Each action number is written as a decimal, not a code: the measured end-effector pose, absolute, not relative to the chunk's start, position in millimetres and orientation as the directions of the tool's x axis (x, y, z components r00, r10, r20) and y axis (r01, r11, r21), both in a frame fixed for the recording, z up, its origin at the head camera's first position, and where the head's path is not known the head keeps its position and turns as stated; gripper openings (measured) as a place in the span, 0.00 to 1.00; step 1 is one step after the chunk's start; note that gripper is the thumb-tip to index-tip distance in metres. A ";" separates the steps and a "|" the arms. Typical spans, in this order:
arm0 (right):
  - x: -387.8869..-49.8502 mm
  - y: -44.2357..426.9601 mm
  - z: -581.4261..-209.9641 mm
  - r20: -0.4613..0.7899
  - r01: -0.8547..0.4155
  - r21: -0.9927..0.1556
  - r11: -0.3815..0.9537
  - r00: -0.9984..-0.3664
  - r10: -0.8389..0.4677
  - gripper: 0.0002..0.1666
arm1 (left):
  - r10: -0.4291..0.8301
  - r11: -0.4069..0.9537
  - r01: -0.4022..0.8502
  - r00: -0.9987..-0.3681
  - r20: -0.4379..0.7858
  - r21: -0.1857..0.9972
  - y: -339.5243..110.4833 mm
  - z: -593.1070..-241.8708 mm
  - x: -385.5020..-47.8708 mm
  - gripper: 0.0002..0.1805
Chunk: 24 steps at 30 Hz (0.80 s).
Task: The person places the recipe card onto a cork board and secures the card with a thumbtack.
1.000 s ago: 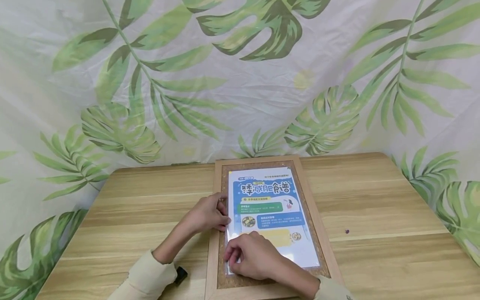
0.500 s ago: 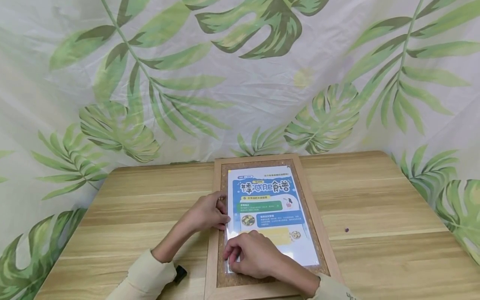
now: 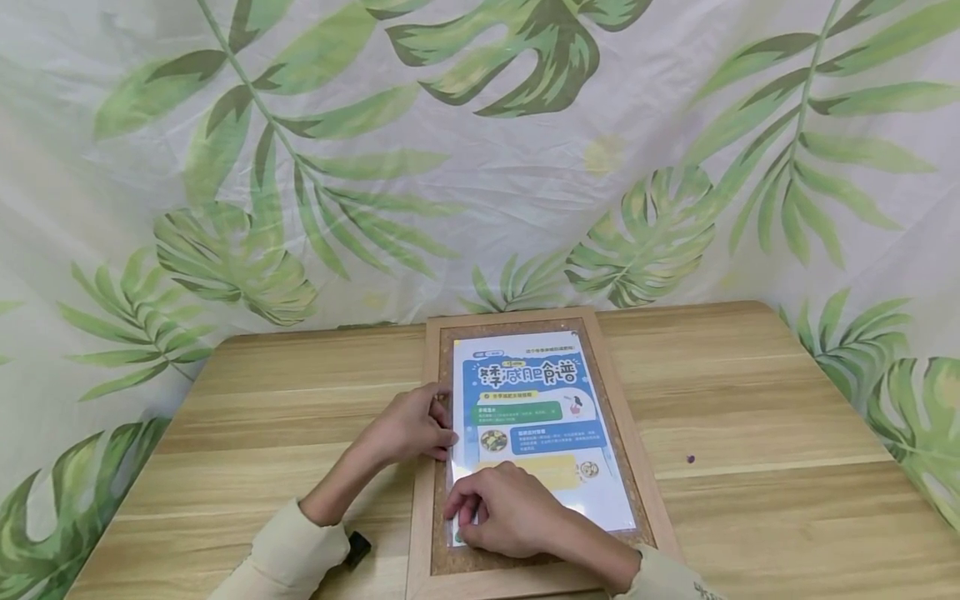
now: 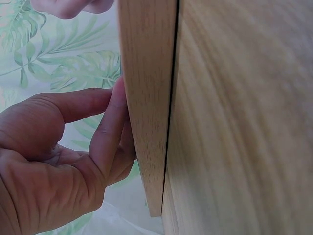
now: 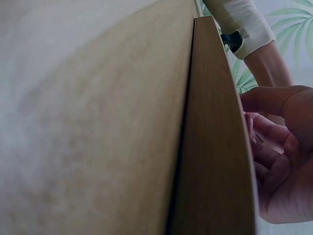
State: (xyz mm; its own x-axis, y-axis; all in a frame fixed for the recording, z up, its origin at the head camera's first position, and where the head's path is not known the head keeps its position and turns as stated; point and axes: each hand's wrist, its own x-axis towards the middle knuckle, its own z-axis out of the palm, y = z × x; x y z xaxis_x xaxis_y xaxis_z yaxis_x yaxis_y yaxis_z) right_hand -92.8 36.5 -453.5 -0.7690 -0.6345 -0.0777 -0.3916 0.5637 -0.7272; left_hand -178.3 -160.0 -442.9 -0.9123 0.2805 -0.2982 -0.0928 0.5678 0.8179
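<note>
A printed poster (image 3: 517,412) in a clear glossy cover lies on a wood-framed cork board (image 3: 652,525), its heading in large Chinese characters. At the poster's left edge, my left hand (image 3: 412,425) touches the board with thumb and fingertips; in the left wrist view those fingertips meet the frame's inner side. My right hand (image 3: 506,508) rests over the poster's lower left corner with bent fingers. Whether its fingertips pinch something there is hidden. A yellow spot, perhaps a pin (image 3: 457,342), marks the upper left corner, and a small dark pin (image 3: 575,333) the upper right.
The board lies on a wood-grain table (image 3: 757,400). A small purple pushpin (image 3: 691,458) sits on the tabletop right of the board. Beside the left sleeve is a small black object (image 3: 357,550). A leaf-print curtain (image 3: 360,208) hangs behind the table.
The head view has shifted very slightly. Both hands keep their places at the poster's left edge and lower left corner.
</note>
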 end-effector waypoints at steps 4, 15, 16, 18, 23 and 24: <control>-92.8 40.2 -452.3 -0.067 -0.391 -0.750 0.533 -0.757 -0.650 0.10 | 0.281 0.568 -0.088 -0.914 -0.293 0.818 -160.7 -441.8 -177.9 0.43; -90.9 58.4 -449.4 -0.074 -0.360 -0.787 0.501 -0.752 -0.655 0.08 | 0.280 0.570 -0.091 -0.913 -0.297 0.817 -160.2 -440.2 -176.8 0.41; -90.7 60.3 -449.3 -0.073 -0.358 -0.789 0.499 -0.752 -0.655 0.08 | 0.280 0.567 -0.092 -0.913 -0.297 0.818 -160.2 -440.0 -176.8 0.41; -90.2 64.1 -448.8 -0.077 -0.354 -0.789 0.502 -0.754 -0.653 0.08 | 0.282 0.564 -0.093 -0.912 -0.297 0.820 -160.5 -440.1 -176.8 0.42; -90.0 72.1 -447.5 -0.098 -0.331 -0.797 0.505 -0.754 -0.649 0.07 | 0.289 0.553 -0.087 -0.913 -0.289 0.828 -161.3 -440.3 -176.8 0.43; -90.1 73.8 -447.3 -0.101 -0.326 -0.800 0.503 -0.754 -0.649 0.07 | 0.290 0.552 -0.086 -0.913 -0.288 0.829 -161.5 -440.3 -176.9 0.44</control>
State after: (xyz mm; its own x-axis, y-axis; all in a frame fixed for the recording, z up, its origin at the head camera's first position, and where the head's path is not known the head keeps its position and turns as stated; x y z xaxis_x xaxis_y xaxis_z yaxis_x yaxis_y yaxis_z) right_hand -90.1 73.8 -447.3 -0.7541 -0.6490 -0.1007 -0.3261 0.5031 -0.8003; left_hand -176.9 -161.5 -440.3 -0.9127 0.2904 -0.2875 -0.0856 0.5521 0.8294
